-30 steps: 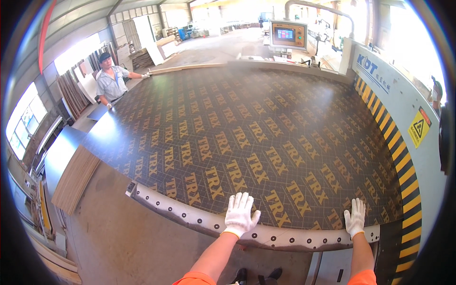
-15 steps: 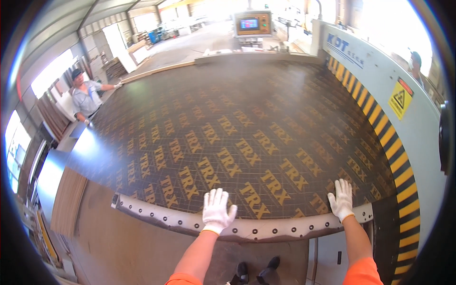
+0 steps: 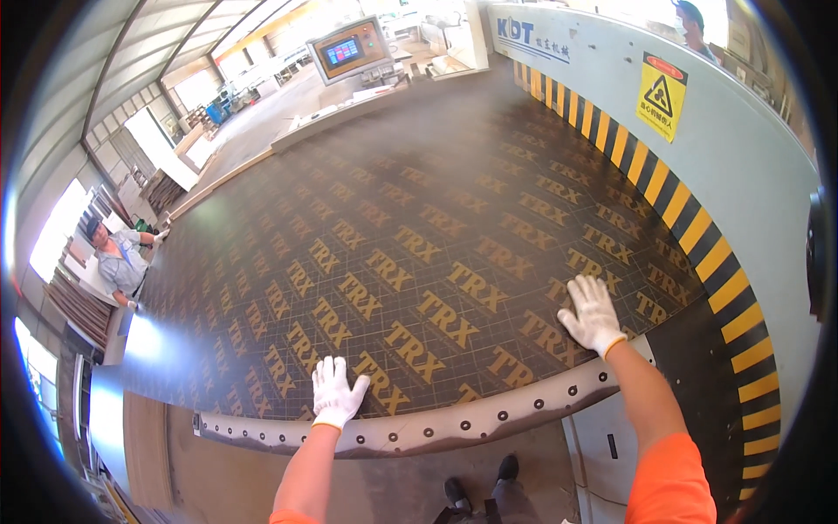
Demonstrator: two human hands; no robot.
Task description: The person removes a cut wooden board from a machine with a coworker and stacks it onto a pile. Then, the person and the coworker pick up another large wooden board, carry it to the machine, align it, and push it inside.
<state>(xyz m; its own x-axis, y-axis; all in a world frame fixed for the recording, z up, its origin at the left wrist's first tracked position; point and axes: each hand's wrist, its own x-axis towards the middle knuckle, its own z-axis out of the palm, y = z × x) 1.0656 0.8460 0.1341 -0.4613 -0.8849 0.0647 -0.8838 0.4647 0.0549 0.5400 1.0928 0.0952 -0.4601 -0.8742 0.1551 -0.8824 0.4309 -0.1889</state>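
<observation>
A large dark brown film-faced panel (image 3: 410, 262) with rows of printed yellow lettering lies flat in front of me. My left hand (image 3: 337, 391), in a white knit glove, rests on its near edge with fingers spread, palm down. Farther in and to the right, my right hand (image 3: 594, 316) lies on the panel in a matching glove, fingers stretched out. Neither hand holds anything. Below the panel's near edge runs a pale metal bar (image 3: 497, 418) with a row of dark round holes.
At the panel's left side a co-worker (image 3: 120, 262) has gloved hands at its edge. Along the right stands a grey machine beam (image 3: 611, 65) with a yellow-and-black striped guard (image 3: 676, 214). A control screen (image 3: 347, 54) is at the far end. Stacked boards (image 3: 148, 445) sit lower left.
The view has turned toward the right and tilted. My right hand has moved farther in over the panel from near its front edge. My left hand stays at the near edge.
</observation>
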